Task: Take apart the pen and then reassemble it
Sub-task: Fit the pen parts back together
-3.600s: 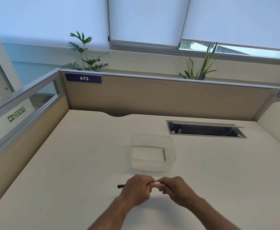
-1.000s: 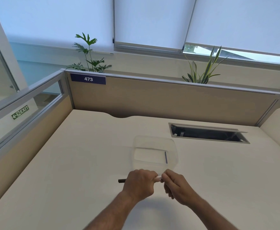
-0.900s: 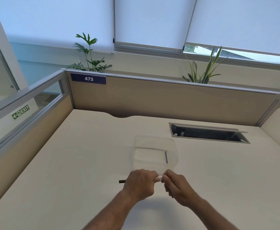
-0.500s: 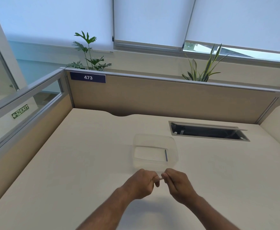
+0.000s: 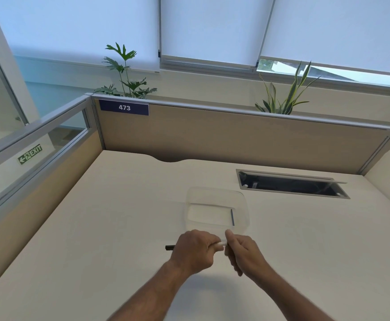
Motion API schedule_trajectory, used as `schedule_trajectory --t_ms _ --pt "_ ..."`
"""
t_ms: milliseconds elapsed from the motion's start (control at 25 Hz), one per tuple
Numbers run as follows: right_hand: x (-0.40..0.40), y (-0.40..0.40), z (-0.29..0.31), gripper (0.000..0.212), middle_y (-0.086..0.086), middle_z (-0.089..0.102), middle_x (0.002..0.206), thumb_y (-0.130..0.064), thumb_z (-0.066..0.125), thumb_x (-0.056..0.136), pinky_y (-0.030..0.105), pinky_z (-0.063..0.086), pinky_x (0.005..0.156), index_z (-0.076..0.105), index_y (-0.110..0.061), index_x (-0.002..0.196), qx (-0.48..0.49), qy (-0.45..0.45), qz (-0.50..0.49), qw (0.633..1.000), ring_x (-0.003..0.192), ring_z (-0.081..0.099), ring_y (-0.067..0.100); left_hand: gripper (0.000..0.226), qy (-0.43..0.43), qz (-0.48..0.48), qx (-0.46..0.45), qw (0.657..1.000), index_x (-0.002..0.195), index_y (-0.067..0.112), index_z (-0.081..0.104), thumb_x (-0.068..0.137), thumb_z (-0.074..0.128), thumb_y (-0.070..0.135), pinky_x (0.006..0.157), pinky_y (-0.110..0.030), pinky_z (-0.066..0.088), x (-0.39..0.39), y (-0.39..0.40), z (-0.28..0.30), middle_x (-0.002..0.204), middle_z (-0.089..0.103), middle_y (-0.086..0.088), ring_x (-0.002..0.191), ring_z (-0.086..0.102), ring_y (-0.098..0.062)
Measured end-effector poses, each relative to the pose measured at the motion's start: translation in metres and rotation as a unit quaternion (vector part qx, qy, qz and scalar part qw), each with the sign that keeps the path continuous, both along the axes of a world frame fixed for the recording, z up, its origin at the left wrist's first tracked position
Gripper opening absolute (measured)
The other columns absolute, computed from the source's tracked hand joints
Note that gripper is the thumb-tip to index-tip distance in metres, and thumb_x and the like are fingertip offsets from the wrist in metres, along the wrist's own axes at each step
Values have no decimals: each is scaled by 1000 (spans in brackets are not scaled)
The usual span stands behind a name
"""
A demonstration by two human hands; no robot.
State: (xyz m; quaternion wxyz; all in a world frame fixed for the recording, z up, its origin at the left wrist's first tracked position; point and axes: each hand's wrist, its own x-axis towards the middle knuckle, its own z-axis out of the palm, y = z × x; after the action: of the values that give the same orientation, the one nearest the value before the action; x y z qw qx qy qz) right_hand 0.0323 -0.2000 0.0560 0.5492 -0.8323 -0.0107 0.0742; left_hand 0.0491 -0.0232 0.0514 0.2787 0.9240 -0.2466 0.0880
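Both hands meet over the worktop (image 5: 96, 228) toward its near edge. The left hand (image 5: 195, 250) is clamped around the pen (image 5: 219, 244), its dark tip poking out leftward; the right hand (image 5: 242, 251) pinches the white end. Just beyond sits a clear tub (image 5: 217, 208), with open worktop on either side.

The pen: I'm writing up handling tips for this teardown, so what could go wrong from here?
Both hands hold the pen in the air above the desk, short of the clear tub. If the right hand pulls its end free suddenly, a small piece might drop and roll across the desk. The left hand hides most of the barrel, so a loosening joint could go unnoticed. The thin dark piece in the tub could be knocked if a hand jerks forward.
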Motion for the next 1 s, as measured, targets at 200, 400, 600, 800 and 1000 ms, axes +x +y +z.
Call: schedule_trajectory --t_ms 200,400,600,800,1000 --pt "0 -19 -10 29 -15 55 59 -31 46 99 23 40 52 54 -19 74 -159 -240 58 956 52 49 6 27 50 -36 -13 998 91 22 69 96 44 33 64 -34 54 -3 -3 0 81 75 -1 70 65 -24" --pt "1 -18 -12 39 -4 50 52 -32 47 97 29 39 47 56 -16 63 -202 -316 42 926 46 41 9 23 78 -63 -28 995 85 19 70 93 49 16 64 -34 55 -2 -5 -1 82 76 -4 69 65 -23" --pt "4 -3 -2 56 -8 35 45 -30 50 102 30 28 48 44 -24 46 -97 -71 13 993 43 30 12 20 -12 -14 -40 999 76 19 70 86 62 35 51 -26 42 -3 -4 -4 64 70 0 54 54 -16" --pt "3 -1 2 60 -2 35 40 -46 44 101 16 22 34 45 -21 47 49 109 0 993 31 24 14 16 -23 31 -52 998 80 24 73 78 68 39 54 -22 39 -2 -5 2 68 72 5 62 60 -13" --pt "3 -3 -4 40 -17 57 52 -37 40 101 21 37 50 53 -32 63 -90 -128 41 987 46 48 5 28 17 13 -6 1000 80 20 68 91 49 38 58 -36 52 0 -1 4 69 70 -1 62 58 -22"
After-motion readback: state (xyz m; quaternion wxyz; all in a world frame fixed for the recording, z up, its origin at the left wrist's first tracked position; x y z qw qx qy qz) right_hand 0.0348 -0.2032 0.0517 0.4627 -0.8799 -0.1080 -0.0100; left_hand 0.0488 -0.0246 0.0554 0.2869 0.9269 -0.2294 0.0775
